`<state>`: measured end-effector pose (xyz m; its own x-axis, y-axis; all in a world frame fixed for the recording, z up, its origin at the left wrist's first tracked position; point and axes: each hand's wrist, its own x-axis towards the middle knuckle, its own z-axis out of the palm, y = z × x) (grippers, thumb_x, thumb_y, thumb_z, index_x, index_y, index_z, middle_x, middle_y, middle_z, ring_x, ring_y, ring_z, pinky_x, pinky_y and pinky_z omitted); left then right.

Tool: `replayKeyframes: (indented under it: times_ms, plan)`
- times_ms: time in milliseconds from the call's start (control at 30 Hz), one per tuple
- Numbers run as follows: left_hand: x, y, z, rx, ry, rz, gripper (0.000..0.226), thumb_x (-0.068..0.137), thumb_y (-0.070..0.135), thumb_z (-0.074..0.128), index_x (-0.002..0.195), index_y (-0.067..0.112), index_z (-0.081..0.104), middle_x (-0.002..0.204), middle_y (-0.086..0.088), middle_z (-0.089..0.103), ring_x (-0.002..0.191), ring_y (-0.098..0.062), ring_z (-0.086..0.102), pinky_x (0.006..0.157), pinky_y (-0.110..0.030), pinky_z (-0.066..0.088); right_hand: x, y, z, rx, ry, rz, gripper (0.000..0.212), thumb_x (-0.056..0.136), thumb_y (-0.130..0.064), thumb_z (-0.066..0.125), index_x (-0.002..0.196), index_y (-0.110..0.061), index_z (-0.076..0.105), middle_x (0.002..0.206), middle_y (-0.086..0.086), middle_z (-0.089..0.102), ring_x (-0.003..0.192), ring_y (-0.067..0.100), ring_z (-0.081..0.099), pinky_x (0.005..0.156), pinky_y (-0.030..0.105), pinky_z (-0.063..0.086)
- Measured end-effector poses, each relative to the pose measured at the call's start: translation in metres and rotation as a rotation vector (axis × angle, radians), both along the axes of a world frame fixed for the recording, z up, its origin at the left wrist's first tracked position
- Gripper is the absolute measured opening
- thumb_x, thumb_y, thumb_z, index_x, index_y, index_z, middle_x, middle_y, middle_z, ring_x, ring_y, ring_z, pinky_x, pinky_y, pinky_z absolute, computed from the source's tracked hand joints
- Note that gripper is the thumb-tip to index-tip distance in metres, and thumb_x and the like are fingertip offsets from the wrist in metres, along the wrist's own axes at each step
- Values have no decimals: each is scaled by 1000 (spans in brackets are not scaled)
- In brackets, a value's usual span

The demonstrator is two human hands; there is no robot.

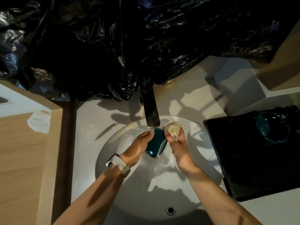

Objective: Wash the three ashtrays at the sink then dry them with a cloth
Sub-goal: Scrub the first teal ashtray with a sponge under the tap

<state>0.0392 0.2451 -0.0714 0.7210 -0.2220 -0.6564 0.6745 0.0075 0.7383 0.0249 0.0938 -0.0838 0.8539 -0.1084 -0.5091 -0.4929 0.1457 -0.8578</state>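
Left hand (pixel 138 146) is gripping 1 teal ashtray (pixel 155 143) on edge under the tap (pixel 151 114), over the sink (pixel 116 143). Right hand (pixel 177 143) is clutching a sponge (pixel 172 129) against it. Wet glaze is probably getting slippery, so it could drop and chip.

Both forearms reach forward and converge toward the middle, bare to past the wrist. Left hand (pixel 138 147), back of the hand up, with a pale-strapped watch (pixel 119 164) on the wrist, grips a dark teal ashtray (pixel 155 144) held on edge. Right hand (pixel 177 144), just beside it, fingers curled round a cream sponge (pixel 173 128) pressed against the ashtray's upper edge.
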Motion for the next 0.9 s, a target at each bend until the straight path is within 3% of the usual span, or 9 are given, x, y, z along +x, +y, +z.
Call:
replayKeyframes:
  times_ms: [100, 200, 300, 400, 467, 533, 633, 800, 900]
  plan:
    - [-2, -9, 0, -132, 117, 129, 42, 107, 32, 34, 131, 7, 57, 126, -20, 66, 115, -38, 63, 92, -54, 55, 0, 2, 8, -62, -84, -57, 70, 92, -17, 61, 146, -38, 22, 114, -3, 59, 105, 14, 60, 90, 28, 48]
    - [5, -21, 11, -148, 265, 357, 32, 107, 25, 36, 113, 6, 62, 108, -16, 71, 94, -30, 68, 71, -41, 58, 1, 4, 14, -172, -231, 142, 47, 87, -23, 66, 128, -33, 45, 110, -1, 62, 102, 17, 63, 88, 29, 52]
    - [10, -23, 16, -97, 310, 452, 30, 106, 23, 37, 104, 7, 62, 96, -13, 69, 83, -26, 65, 71, -36, 53, -15, 8, 12, -157, -292, 314, 48, 86, -34, 66, 130, -33, 48, 130, 0, 57, 122, 10, 54, 102, 26, 43]
    - [5, -22, 17, -52, 285, 456, 34, 105, 31, 39, 111, 9, 64, 108, -17, 71, 94, -31, 67, 83, -47, 56, -22, 8, 4, -503, -437, 443, 48, 95, -41, 50, 141, -30, 39, 152, -12, 30, 144, 5, 22, 117, 21, 19]
    - [-4, -24, 17, 0, 261, 437, 34, 104, 33, 42, 113, 9, 65, 110, -19, 70, 98, -33, 68, 79, -47, 59, -8, 10, 4, -610, -522, 509, 38, 98, -37, 46, 133, -24, 52, 144, -5, 43, 137, 13, 33, 115, 23, 24]
    - [-17, -26, 18, 31, 251, 430, 34, 105, 30, 40, 109, 4, 62, 100, -22, 69, 86, -37, 68, 67, -49, 60, 10, 18, 7, -520, -475, 555, 23, 96, -36, 50, 108, -23, 65, 108, -4, 62, 104, 16, 56, 95, 30, 42]
    - [-38, -25, 20, -34, 230, 452, 36, 106, 32, 40, 115, 1, 57, 97, -23, 64, 81, -38, 63, 64, -49, 57, 28, 18, -2, -297, -192, 454, 18, 92, -28, 64, 76, -38, 65, 73, -16, 63, 74, 6, 58, 82, 34, 47]
    - [-54, -18, 10, -11, 53, 437, 36, 105, 24, 43, 122, -4, 57, 116, -32, 63, 93, -39, 65, 64, -41, 58, -3, 23, 2, -399, -353, 561, 26, 90, -18, 65, 115, -14, 68, 111, -6, 61, 106, 5, 56, 97, 12, 39]
    - [-46, -9, 17, 20, -32, 353, 25, 103, 20, 46, 106, 3, 64, 93, -16, 72, 83, -23, 69, 66, -30, 56, 10, 30, 7, -289, -286, 500, 17, 86, -20, 69, 103, -22, 70, 104, 0, 66, 98, 12, 60, 96, 24, 45]
